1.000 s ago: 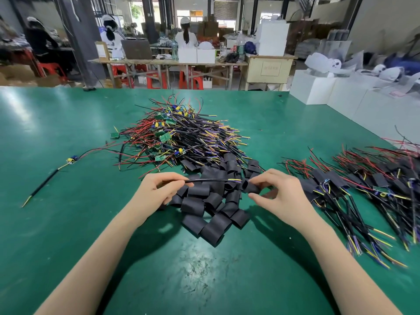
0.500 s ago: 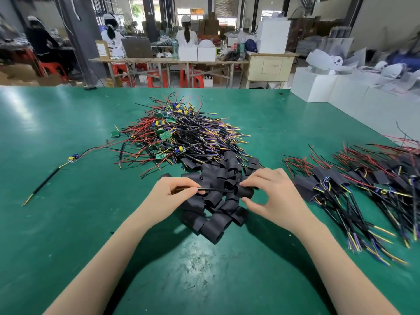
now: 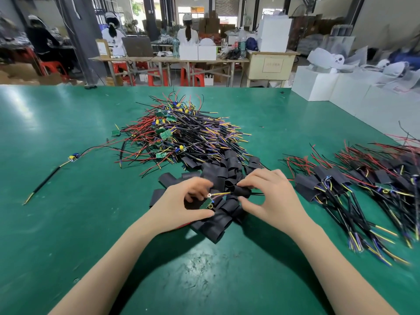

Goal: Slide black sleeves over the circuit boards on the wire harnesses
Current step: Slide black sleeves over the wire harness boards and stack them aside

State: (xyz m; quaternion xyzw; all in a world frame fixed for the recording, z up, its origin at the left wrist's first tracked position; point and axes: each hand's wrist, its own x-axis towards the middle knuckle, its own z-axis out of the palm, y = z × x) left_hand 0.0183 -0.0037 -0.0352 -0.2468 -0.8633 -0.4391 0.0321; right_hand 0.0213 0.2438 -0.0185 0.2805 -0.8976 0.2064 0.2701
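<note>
My left hand [image 3: 181, 205] pinches a small green circuit board [image 3: 206, 205] above a heap of loose black sleeves [image 3: 218, 214]. Yellow and purple leads run from the board to the right into a black sleeve [image 3: 242, 191] that my right hand [image 3: 268, 196] grips between thumb and fingers. The harness's black cable comes out of the sleeve's right end. The sleeve sits on the wires, just right of the board. Behind the hands lies a tangled pile of bare harnesses [image 3: 181, 137] with green boards and red, black and yellow wires.
Sleeved harnesses [image 3: 354, 185] lie in a spread at the right on the green table [image 3: 68, 223]. One single harness [image 3: 56, 169] lies apart at the left. White boxes [image 3: 341, 87] stand at the table's far right edge. People sit at benches beyond.
The sleeve in my right hand has travelled left along the cable toward the board. My left hand has shifted its hold from the thin cable to the green board, which now shows.
</note>
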